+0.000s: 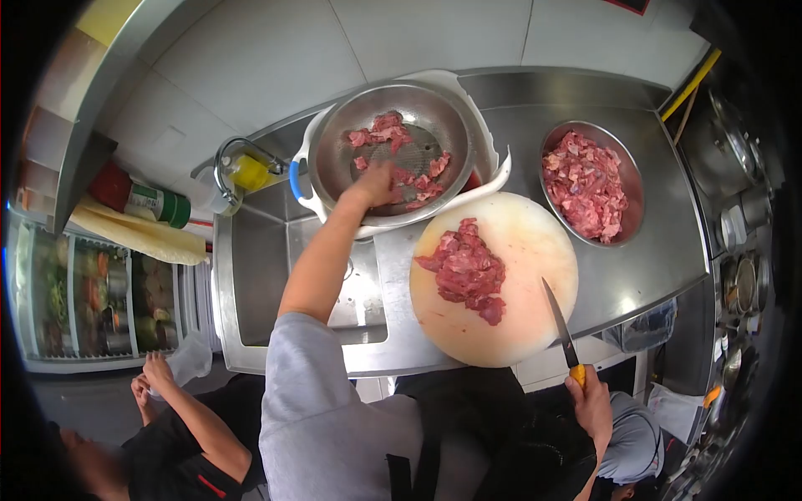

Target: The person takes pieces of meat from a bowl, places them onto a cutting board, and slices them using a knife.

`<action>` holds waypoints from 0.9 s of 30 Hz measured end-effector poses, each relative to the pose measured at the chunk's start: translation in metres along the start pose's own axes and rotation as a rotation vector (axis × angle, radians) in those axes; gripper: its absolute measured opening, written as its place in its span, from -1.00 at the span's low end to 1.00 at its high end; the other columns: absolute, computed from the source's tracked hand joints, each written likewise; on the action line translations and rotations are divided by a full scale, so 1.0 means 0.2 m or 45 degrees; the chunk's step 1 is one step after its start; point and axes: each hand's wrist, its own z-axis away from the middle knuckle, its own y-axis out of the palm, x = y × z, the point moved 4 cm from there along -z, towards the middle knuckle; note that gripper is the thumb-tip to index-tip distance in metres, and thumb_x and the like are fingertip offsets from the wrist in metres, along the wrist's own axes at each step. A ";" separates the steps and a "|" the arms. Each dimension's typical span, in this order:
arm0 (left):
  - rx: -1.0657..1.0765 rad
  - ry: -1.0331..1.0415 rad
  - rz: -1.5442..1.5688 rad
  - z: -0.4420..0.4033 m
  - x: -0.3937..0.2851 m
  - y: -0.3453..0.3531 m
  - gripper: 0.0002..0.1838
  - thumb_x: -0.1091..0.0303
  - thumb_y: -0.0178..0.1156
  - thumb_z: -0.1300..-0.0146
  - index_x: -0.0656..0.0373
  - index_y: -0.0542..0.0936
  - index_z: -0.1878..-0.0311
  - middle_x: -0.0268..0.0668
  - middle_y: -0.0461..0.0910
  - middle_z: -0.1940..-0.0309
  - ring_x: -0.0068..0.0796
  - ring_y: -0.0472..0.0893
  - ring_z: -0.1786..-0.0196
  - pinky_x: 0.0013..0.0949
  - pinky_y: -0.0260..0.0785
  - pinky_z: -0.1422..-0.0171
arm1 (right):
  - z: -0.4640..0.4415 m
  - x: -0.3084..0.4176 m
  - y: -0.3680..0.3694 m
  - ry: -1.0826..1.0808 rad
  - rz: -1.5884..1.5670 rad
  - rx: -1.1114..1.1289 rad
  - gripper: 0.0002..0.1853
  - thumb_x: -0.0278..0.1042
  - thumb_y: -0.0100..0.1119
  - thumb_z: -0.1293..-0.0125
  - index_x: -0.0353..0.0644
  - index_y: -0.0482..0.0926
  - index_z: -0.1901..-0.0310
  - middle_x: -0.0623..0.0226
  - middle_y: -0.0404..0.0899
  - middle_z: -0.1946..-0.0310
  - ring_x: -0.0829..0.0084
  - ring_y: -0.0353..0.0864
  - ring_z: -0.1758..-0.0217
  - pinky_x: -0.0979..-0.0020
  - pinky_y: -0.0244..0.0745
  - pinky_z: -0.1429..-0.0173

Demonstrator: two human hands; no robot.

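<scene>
My left hand [378,182] reaches into a large metal bowl [334,138] with pieces of raw meat [386,131] on its perforated bottom; its fingers are over the meat and partly blurred. The bowl rests on a white tub [499,177]. My right hand [590,399] is closed around the yellow handle of a knife [565,332], whose blade lies over the right edge of a round white cutting board [543,250]. A pile of raw meat [468,271] sits on the board's left half. Beyond the board, an oval metal bowl [637,200] is filled with cut meat [583,185].
A steel sink [259,292] with a faucet [224,171] lies left of the board. At the lower left, a person [200,417] in dark clothes handles a clear plastic bag [190,357]. Another person in grey [631,442] is at the lower right. Pans [743,284] line the right side.
</scene>
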 end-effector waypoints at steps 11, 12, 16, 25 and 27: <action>-0.219 0.300 -0.315 -0.44 -0.41 0.15 -0.54 0.14 0.48 -0.39 0.25 0.70 -0.20 0.10 0.77 -0.13 0.14 0.79 -0.15 -0.02 0.65 -0.31 | 0.01 0.16 0.06 0.005 -0.004 -0.053 -0.62 -0.05 0.33 -0.62 -0.22 0.58 -0.15 -0.25 0.74 0.25 -0.39 0.73 0.08 -0.16 0.58 0.08; -0.177 0.309 0.059 -0.45 -0.36 0.13 -0.60 0.20 0.42 -0.48 0.27 0.68 -0.21 0.02 0.79 -0.03 -0.04 0.80 -0.04 -0.07 0.69 -0.22 | 0.01 0.16 0.06 0.009 -0.011 -0.065 -0.62 -0.05 0.33 -0.62 -0.22 0.58 -0.15 -0.25 0.74 0.25 -0.39 0.73 0.08 -0.16 0.58 0.08; 0.185 0.020 1.457 -0.38 -0.27 0.05 -0.75 0.40 0.22 -0.66 0.28 0.63 -0.27 -0.18 0.80 0.00 -0.48 0.76 0.04 -0.34 0.71 -0.12 | 0.03 0.13 0.09 0.065 -0.077 -0.037 -0.62 -0.07 0.34 -0.61 -0.22 0.58 -0.16 -0.25 0.74 0.24 -0.38 0.73 0.07 -0.14 0.60 0.07; 0.007 0.225 1.661 -0.11 -0.40 -0.20 -0.80 0.39 0.25 -0.68 0.30 0.69 -0.17 -0.27 0.79 0.09 -0.56 0.75 0.02 -0.43 0.70 -0.07 | -0.06 0.14 0.09 -0.079 -0.020 -0.063 -0.62 -0.08 0.34 -0.60 -0.20 0.57 -0.18 -0.23 0.74 0.26 -0.38 0.74 0.10 -0.15 0.60 0.08; -0.031 0.202 1.568 -0.18 -0.30 -0.18 -0.80 0.37 0.25 -0.69 0.30 0.70 -0.16 -0.26 0.79 0.10 -0.58 0.74 0.08 -0.45 0.67 0.00 | -0.05 0.14 0.08 -0.078 -0.027 -0.060 -0.62 -0.07 0.34 -0.60 -0.19 0.58 -0.18 -0.24 0.74 0.26 -0.38 0.74 0.10 -0.16 0.60 0.09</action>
